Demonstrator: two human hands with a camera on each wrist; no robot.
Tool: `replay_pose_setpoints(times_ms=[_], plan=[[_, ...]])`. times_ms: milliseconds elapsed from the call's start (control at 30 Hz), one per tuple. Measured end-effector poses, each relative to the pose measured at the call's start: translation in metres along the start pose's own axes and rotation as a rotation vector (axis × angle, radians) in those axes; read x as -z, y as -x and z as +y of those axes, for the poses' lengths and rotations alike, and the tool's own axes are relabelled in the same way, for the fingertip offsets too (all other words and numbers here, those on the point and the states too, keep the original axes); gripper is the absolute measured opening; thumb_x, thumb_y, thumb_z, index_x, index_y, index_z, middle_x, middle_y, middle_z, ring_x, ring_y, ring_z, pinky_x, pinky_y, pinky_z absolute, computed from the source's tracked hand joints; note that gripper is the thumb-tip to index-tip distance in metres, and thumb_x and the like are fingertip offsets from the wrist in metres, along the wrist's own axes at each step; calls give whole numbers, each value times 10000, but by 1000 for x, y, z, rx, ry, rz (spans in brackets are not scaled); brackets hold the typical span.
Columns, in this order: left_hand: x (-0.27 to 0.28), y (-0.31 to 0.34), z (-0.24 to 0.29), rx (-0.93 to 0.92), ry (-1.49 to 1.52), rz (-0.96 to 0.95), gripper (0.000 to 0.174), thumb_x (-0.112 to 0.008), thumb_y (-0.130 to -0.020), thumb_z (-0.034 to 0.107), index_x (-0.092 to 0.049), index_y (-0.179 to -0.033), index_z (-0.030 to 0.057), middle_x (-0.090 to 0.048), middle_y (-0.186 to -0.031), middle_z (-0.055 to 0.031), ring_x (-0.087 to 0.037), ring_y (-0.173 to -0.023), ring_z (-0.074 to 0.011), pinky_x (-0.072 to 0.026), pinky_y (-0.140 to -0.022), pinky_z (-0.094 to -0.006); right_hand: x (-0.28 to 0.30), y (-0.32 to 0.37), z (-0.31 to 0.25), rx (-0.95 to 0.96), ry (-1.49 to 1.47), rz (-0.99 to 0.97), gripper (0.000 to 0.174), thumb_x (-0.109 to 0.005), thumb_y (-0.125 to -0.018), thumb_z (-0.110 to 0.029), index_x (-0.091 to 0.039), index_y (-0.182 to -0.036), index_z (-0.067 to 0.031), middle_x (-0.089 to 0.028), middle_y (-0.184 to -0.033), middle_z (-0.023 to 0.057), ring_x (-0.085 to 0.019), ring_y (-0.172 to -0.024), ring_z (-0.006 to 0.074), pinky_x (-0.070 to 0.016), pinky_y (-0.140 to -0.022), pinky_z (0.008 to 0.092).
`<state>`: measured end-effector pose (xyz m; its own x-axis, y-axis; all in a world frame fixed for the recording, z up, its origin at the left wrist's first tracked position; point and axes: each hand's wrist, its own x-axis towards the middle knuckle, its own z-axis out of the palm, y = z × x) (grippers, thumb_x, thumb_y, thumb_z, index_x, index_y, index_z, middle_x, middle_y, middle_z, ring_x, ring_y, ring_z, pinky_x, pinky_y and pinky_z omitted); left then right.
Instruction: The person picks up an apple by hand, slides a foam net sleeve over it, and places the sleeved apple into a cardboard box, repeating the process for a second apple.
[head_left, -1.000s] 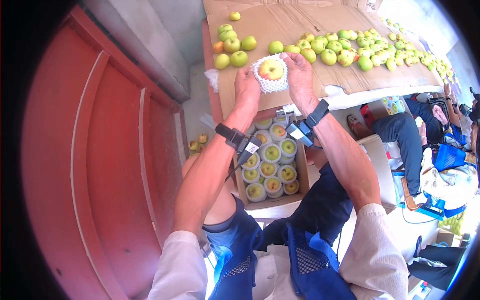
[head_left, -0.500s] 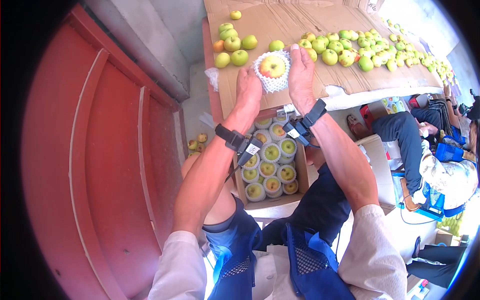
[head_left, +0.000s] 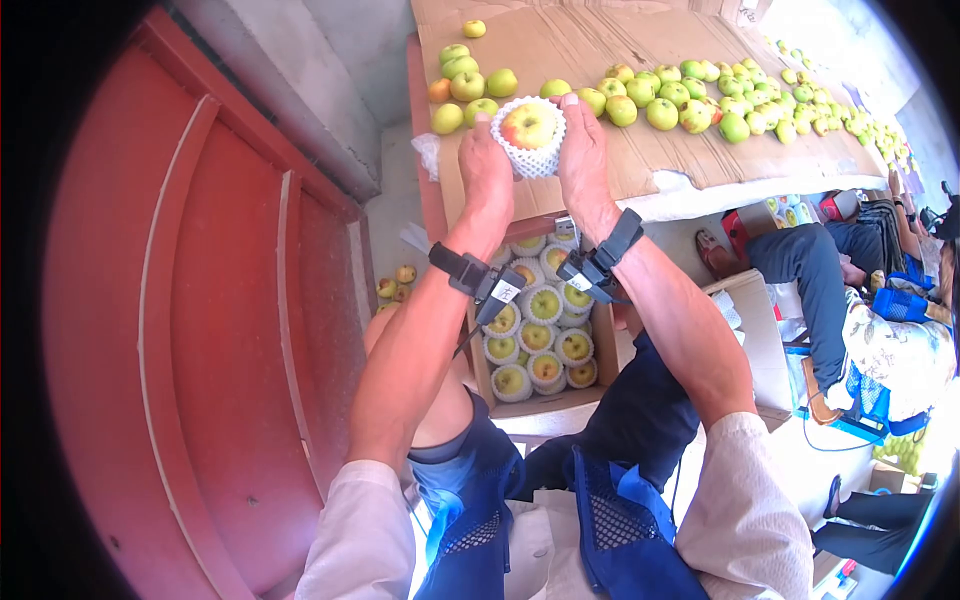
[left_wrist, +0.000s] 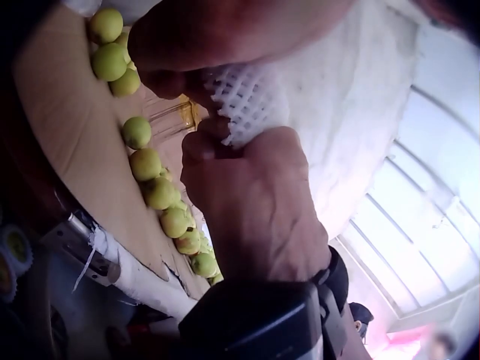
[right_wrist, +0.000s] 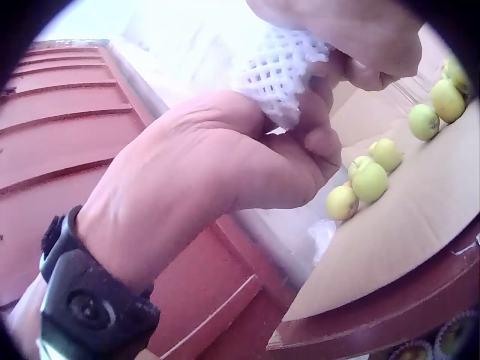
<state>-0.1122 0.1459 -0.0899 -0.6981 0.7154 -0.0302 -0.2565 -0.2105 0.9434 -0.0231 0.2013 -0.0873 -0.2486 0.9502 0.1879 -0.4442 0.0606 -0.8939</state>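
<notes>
A yellow-green apple with a red blush (head_left: pixel 529 127) sits in a white foam net (head_left: pixel 535 160) above the cardboard-covered table. From its left side the left hand (head_left: pixel 487 180) grips the net, and the right hand (head_left: pixel 586 165) holds it from the right. In the left wrist view the net (left_wrist: pixel 251 101) shows between both hands, its mesh edge uneven. The right wrist view has the net (right_wrist: pixel 281 75) between them too, with fingers curled against it. The fingers behind the net are partly hidden.
Loose apples (head_left: pixel 662 114) lie across the cardboard (head_left: pixel 600 40), a small group at its left. Below the table edge stands a box (head_left: pixel 548 405) of net-wrapped apples. A red door (head_left: pixel 220 330) is at the left; other people sit at the right.
Both hands and the netted apple have shifted slightly left. The right thumb and fingers, higher on the net's side before, now lie closer along it.
</notes>
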Motion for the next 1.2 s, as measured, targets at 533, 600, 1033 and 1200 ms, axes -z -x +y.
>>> replay_pose_setpoints(times_ms=[533,600,1033,1200], plan=[[38,-23,-4,159,-37,-62,562,-388,-1081,509,-542,-1343,35,-677,-1207,-102,-699,-1050,-222,-602,-785,-397,26,1,-11,425,773,-198,258,-604,-956,-219,-697,-1075,-10,-716,-963,137,-696,-887,249,-532,-802,366],[44,-27,-6,167,-52,-45,578,-391,-1078,519,-553,-1339,30,-680,-1203,-106,-699,-1050,-217,-606,-782,-388,32,-5,-3,217,461,-372,261,-610,-997,-177,-680,-1128,36,-708,-975,56,-640,-879,132,-528,-821,309],[60,-37,-14,-89,-758,-28,706,-375,-1063,505,-611,-1213,-143,-677,-1184,-291,-638,-1143,-382,-465,-969,-445,26,32,-31,23,743,-611,598,-812,-838,-335,-553,-1228,37,-658,-1076,157,-633,-1001,225,-509,-877,366],[50,-13,-4,-245,-864,-90,674,-383,-1059,492,-617,-1228,-117,-654,-1210,-325,-619,-1166,-431,-458,-983,-459,32,36,-28,179,853,-683,666,-812,-807,-306,-519,-1322,0,-660,-1118,186,-639,-1056,299,-505,-925,389]])
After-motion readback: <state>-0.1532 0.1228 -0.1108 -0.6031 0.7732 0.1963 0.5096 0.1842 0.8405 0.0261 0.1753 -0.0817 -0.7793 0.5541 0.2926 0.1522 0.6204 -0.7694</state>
